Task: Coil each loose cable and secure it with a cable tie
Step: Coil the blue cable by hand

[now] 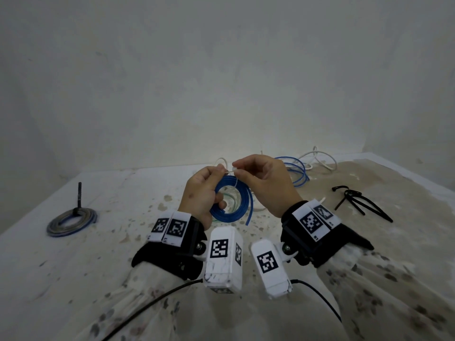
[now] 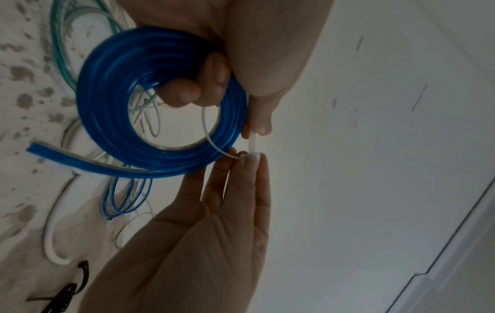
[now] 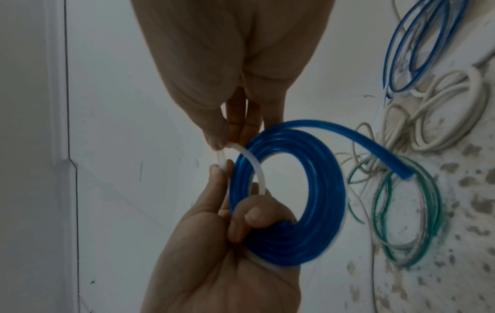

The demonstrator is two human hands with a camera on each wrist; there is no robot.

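Pinching the two ends of a thin white plastic cable tie (image 3: pixel 250 164), the right hand (image 1: pixel 266 183) is holding the head end while the left hand (image 1: pixel 200 193) is holding the tail, its lower fingers (image 2: pixel 187 91) hooking the flat blue coiled cable (image 1: pixel 230 201). Tie is looping through the coil's centre, ends meeting above the rim between both hands. Below: stained white tabletop (image 1: pixel 123 188), loose cables, black ties (image 1: pixel 357 201), one tied coil (image 1: pixel 71 221); bare wall behind.
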